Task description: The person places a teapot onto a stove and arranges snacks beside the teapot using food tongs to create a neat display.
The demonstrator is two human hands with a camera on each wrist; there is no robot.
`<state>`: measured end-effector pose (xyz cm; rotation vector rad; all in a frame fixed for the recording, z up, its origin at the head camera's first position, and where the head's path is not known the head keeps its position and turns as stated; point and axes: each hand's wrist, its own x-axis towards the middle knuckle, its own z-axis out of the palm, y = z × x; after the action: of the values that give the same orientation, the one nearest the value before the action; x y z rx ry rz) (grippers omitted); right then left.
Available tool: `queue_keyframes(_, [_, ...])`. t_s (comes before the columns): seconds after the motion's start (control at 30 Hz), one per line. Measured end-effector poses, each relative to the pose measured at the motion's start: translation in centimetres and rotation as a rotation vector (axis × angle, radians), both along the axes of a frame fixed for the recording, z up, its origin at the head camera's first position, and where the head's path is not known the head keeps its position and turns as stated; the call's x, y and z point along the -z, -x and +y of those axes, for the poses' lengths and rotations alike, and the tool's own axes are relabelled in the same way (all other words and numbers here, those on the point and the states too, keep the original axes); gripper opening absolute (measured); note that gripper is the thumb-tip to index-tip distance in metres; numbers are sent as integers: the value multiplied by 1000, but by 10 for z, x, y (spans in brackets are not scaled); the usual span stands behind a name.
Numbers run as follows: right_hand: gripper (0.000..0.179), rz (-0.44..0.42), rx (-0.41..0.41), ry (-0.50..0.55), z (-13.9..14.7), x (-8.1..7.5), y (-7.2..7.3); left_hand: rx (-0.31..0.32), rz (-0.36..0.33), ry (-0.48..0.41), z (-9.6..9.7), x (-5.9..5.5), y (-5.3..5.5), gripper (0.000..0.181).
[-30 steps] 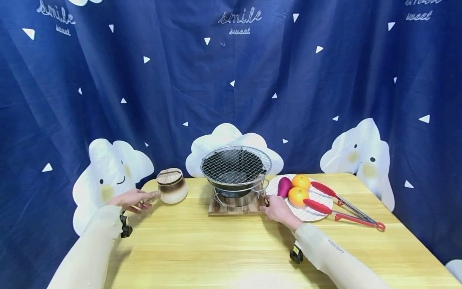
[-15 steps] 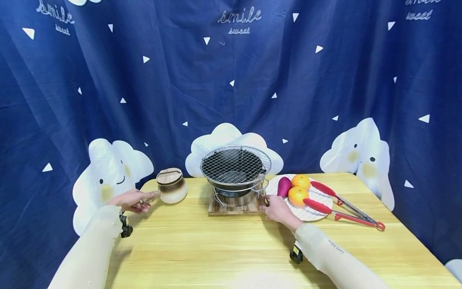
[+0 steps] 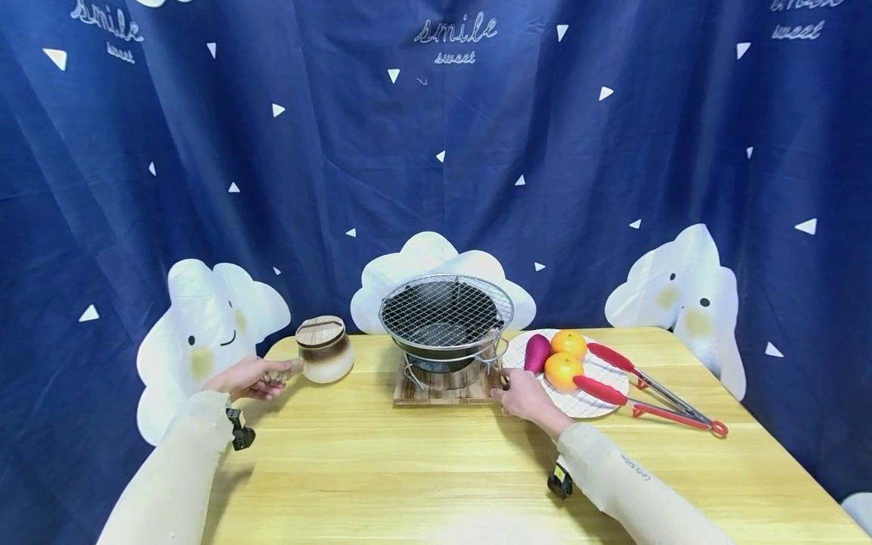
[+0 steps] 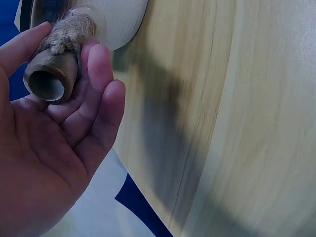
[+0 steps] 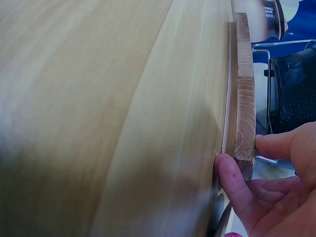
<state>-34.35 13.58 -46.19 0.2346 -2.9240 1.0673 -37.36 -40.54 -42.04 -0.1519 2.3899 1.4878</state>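
My left hand grips the hollow side handle of a small lidded pot, at the table's back left. Twine wraps the handle where it meets the pot, and my fingers curl up under it. At the centre, my right hand pinches the near right corner of a wooden board. In the right wrist view the thumb is on top of the board and a fingertip is at its lower edge. On this board stands a black round grill with a wire mesh top.
Right of the board, a white checked plate holds a purple eggplant and two orange fruits. Red-tipped tongs lie across the plate and onto the table. A blue curtain hangs behind.
My left hand has turned slightly at the wrist, its fingers a little more curled at the handle. The right hand, board and grill stay in place.
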Motion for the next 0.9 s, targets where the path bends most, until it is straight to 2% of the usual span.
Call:
queue_keyframes(0.37, [56, 6, -9, 4, -1, 1, -2, -48, 31, -27, 4, 2, -5, 50])
queue_keyframes(0.67, [56, 6, 0, -9, -2, 0, -2, -63, 40, -47, 6, 4, -7, 42])
queue_keyframes(0.9, [56, 13, 0, -10, -1, 1, -2, -70, 49, -63, 6, 4, -8, 49])
